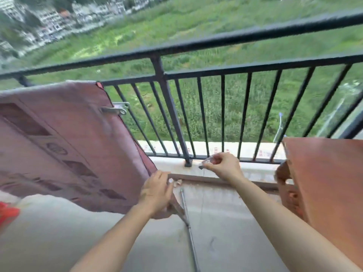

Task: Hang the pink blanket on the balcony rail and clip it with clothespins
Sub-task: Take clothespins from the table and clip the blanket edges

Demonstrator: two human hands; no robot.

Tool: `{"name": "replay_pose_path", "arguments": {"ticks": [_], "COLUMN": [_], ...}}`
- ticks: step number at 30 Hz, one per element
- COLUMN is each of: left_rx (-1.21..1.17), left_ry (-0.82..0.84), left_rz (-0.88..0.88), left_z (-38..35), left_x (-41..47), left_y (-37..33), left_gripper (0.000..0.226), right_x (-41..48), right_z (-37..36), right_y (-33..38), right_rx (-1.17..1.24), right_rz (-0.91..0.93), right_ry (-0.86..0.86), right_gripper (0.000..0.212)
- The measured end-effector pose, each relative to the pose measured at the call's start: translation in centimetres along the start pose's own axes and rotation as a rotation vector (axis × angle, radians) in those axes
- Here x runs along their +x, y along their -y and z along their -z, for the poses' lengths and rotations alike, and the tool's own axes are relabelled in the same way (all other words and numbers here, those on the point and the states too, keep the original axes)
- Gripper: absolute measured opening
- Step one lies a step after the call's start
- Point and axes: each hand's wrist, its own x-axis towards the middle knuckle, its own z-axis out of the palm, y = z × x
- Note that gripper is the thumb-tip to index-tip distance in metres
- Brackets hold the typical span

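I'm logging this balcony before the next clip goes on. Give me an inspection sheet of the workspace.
Surface: bare concrete floor with a low kerb.
Job's things: pink blanket draped over balcony rail; clipped clothespin on its right edge; clear clothespin in hand.
Clutter: metal rod on the floor; red item at left, unclear.
Grippers: left hand grips the blanket's lower corner; right hand pinches the clear clothespin.
Cables: nothing seen.
Surroundings: brown wooden furniture at right; grass field beyond the bars.
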Motion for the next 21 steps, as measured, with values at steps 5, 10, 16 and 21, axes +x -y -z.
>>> {"name": "replay_pose_path", "arguments": {"ticks": [5, 10, 16, 21], "left_rx": [0.399, 0.671, 0.993, 1.22], "left_ry": [0.164, 0.173, 0.358, 0.689], "left_rz": [-0.173, -0.276, -0.237, -0.208], "left_z": [-0.9, -2.8, -2.8, -3.2], "left_x": [-0.6, 2.0, 4.1, 4.7], "left_y": [4.9, 7.4, 5.4, 3.7], "left_gripper": [0.03, 0.039, 0.039, 0.034], "right_x": [-0.7, -1.5, -1.5, -1.8], "right_z": [-5.2, -6.5, -5.7, -5.5], "right_y": [1.7, 0.2, -2.3, -3.9], "right_rx": [0.043, 0.028, -0.027, -0.032], "right_rz": [0.01, -0.033, -0.071, -0.105], "right_ry": [0.127, 0.18, 0.185, 0.183], "right_gripper": [0.043, 0.042, 0.042, 0.041]}}
